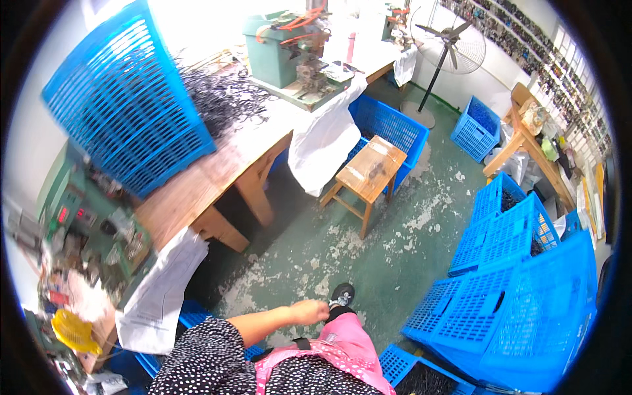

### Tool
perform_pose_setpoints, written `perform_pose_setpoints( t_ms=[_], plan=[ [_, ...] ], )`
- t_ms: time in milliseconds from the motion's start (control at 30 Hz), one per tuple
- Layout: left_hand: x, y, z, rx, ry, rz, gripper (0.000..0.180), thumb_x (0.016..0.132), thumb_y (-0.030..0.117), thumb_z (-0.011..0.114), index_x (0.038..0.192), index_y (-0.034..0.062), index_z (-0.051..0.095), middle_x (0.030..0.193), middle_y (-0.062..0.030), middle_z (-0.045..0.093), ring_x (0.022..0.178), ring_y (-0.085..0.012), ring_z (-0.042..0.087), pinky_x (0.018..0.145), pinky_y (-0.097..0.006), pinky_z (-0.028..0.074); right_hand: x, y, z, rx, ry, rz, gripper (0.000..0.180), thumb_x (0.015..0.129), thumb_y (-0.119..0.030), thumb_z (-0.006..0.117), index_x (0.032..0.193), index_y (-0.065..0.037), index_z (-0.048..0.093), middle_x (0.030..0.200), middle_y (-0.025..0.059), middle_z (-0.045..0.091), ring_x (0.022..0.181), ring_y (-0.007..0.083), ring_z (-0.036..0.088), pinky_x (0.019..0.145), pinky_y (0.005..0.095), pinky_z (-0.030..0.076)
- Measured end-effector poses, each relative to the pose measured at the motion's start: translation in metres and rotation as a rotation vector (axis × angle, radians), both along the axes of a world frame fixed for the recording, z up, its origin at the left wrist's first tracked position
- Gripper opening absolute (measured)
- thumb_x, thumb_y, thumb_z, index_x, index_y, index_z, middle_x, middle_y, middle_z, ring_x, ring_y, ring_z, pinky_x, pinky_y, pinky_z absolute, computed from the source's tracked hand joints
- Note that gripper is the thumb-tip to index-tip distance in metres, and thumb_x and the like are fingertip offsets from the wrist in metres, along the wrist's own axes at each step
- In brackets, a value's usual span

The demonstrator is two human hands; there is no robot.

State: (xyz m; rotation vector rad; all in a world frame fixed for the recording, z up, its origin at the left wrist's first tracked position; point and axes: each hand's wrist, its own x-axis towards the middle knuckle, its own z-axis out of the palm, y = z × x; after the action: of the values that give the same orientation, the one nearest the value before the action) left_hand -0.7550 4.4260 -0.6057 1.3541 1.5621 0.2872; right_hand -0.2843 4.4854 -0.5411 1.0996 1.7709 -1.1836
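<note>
My left hand (pixel 309 311) reaches across in front of my body, at the end of a bare forearm and a black-and-white dotted sleeve (pixel 203 355). Its fingers look loosely curled, and nothing shows in them. Below it are my pink trousers (pixel 349 339) and one dark shoe (pixel 342 294) on the floor. My right hand is out of the picture. Ahead on the left, a large blue crate (pixel 131 105) stands tilted on a wooden table (pixel 253 146). Beside the crate lies a heap of thin black parts (pixel 224 95).
A wooden stool (pixel 372 164) stands ahead, before a blue crate (pixel 411 135). Stacked blue crates (pixel 526 296) line the right side; another crate (pixel 401 362) with black parts sits near my legs. Green machines (pixel 280 56) occupy the worktops. A floor fan (pixel 451 49) stands at the back.
</note>
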Motion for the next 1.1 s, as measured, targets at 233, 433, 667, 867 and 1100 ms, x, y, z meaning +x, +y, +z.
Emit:
perform_pose_setpoints(
  t_ms=[233,433,667,867,1100],
  plan=[
    [-0.252,0.206,-0.062,-0.041,-0.227,1.207,0.059,0.09,0.033,0.072,0.14,0.0082,0.053,0.119,-0.0149,0.067,0.105,-0.0244,0.066,0.089,-0.041,0.054,-0.166,0.229,0.024,0.178,-0.042,0.128,0.037,0.094,-0.035,0.06,0.12,-0.01,0.066,0.118,0.0218,0.069,0.112,0.0385,0.066,0.097,0.0486,0.051],
    [-0.398,0.297,-0.12,-0.159,-0.465,1.747,0.111,0.074,0.02,0.088,0.159,0.007,0.017,0.148,-0.0216,0.047,0.133,-0.0315,0.048,0.107,-0.049,0.041,-0.278,0.292,-0.071,0.111,0.284,-0.235,0.029,0.095,-0.021,0.068,0.121,-0.008,0.067,0.103,0.0071,0.072,0.097,0.0185,0.068,0.084,0.0341,0.055],
    [-0.415,0.352,0.009,-0.177,-1.657,1.714,0.025,0.101,0.025,0.057,0.111,0.0025,0.058,0.099,-0.0135,0.07,0.079,-0.0243,0.065,0.073,-0.036,0.056,-0.475,0.412,-0.04,0.117,0.51,-0.971,0.014,0.093,-0.001,0.062,0.105,-0.002,0.068,0.093,0.0049,0.073,0.081,0.0143,0.068,0.075,0.0284,0.056],
    [-0.505,0.346,0.115,0.091,-1.592,1.871,0.019,0.089,0.021,0.057,0.073,0.0107,0.058,0.098,-0.0124,0.072,0.091,-0.0294,0.067,0.091,-0.048,0.051,-0.712,0.618,0.1,0.777,1.142,-0.851,0.024,0.099,0.004,0.052,0.12,-0.002,0.062,0.107,0.0071,0.065,0.1,0.0167,0.064,0.088,0.029,0.053],
    [-0.539,0.356,0.042,0.599,-1.131,1.978,0.041,0.084,0.016,0.06,0.123,0.0055,0.066,0.118,-0.0091,0.07,0.096,-0.0259,0.067,0.076,-0.032,0.053,-0.949,0.747,0.17,0.712,1.465,-0.225,0.027,0.087,0.004,0.059,0.114,-0.001,0.065,0.105,0.0161,0.066,0.096,0.0283,0.067,0.087,0.036,0.053]
  ],
)
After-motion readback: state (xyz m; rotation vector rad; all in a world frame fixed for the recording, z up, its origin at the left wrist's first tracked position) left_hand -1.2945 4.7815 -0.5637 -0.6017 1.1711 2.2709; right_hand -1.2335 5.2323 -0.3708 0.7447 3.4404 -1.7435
